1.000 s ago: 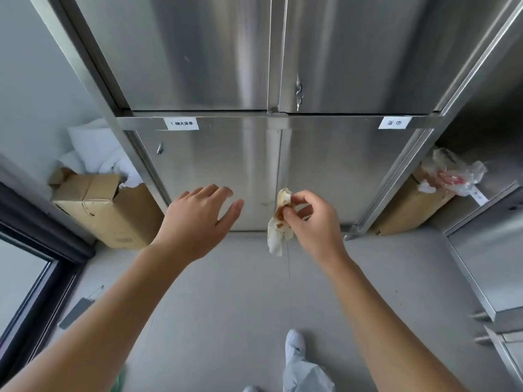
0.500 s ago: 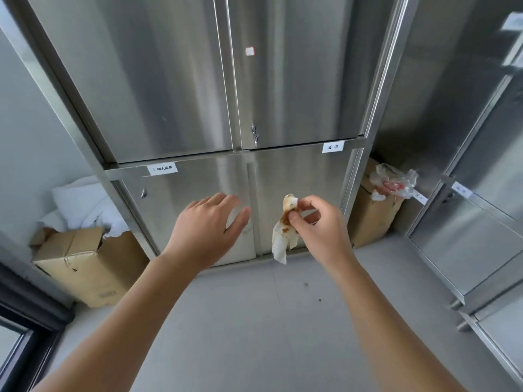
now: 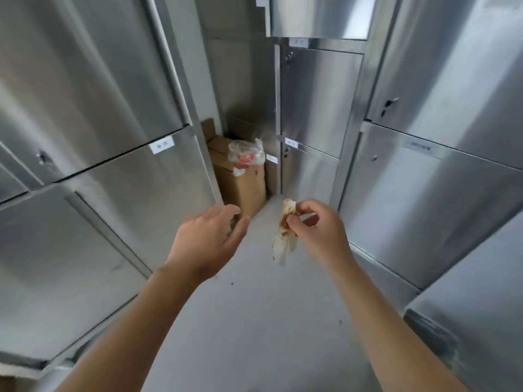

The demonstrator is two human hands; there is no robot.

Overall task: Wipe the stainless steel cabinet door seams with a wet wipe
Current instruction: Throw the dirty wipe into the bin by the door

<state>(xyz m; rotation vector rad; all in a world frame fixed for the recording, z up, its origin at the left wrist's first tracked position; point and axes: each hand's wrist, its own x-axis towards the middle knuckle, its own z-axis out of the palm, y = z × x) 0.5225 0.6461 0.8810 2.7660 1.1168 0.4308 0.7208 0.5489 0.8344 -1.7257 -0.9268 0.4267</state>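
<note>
My right hand pinches a white wet wipe stained brown, and the wipe hangs down from my fingers in mid air. My left hand is held out beside it with fingers spread, holding nothing. Neither hand touches a cabinet. Stainless steel cabinet doors stand on the left, with a horizontal seam under a white label. More steel cabinet doors stand on the right, and a narrower steel cabinet sits further back.
A brown cardboard box with a clear plastic bag on top stands in the corner between the cabinets. The grey floor runs between the two cabinet rows, with small dark specks on it.
The view has swung right, from the left cabinet doors to the corner with the cardboard box. Both hands keep their pose, the right one still holding the wipe.
</note>
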